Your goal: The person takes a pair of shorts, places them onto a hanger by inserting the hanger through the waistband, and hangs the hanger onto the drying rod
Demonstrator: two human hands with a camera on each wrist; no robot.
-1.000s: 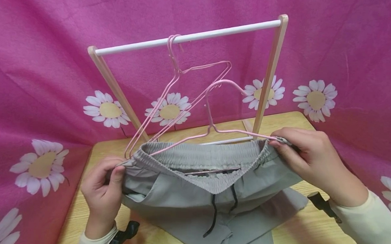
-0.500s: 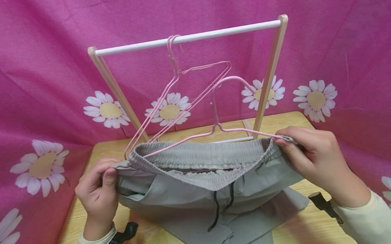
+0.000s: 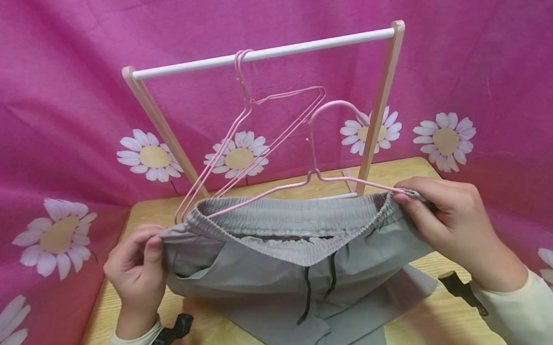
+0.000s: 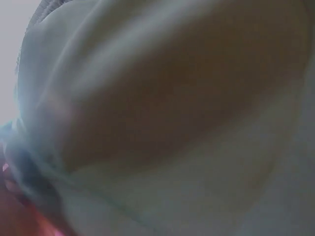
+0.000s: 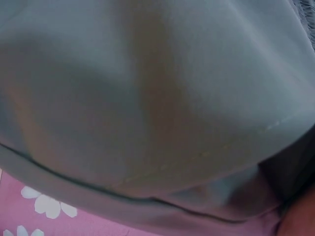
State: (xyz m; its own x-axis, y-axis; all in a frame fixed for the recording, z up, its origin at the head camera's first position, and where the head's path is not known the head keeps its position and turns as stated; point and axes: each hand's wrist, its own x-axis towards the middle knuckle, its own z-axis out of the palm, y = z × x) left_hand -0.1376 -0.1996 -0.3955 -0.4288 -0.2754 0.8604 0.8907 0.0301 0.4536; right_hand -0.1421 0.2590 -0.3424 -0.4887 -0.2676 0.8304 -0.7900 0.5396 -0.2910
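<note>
Grey pants (image 3: pixel 262 280) with a gathered elastic waistband and black drawstrings are stretched between both hands, their legs lying on the table. A pink wire hanger (image 3: pixel 313 158) sits inside the waist, its shoulders reaching to either side and its hook standing up, curved to the right. My left hand (image 3: pixel 137 279) pinches the waistband's left end between thumb and fingers. At the right end, my right hand (image 3: pixel 455 226) pinches the waistband together with the hanger's tip. Grey cloth (image 4: pixel 162 108) fills the left wrist view, and the right wrist view likewise shows mostly pants fabric (image 5: pixel 147 98).
Behind the pants stands a small garment rack with a white rail (image 3: pixel 272 52) and wooden posts. Pink hangers (image 3: pixel 242 114) hang together from the rail, left of the middle. The wooden table (image 3: pixel 455 329) is bordered by a pink daisy-print cloth (image 3: pixel 66 106).
The hanger's hook has shifted right and slightly upward. My right hand has moved a little to the right, my left a little to the left, pulling the waistband wider.
</note>
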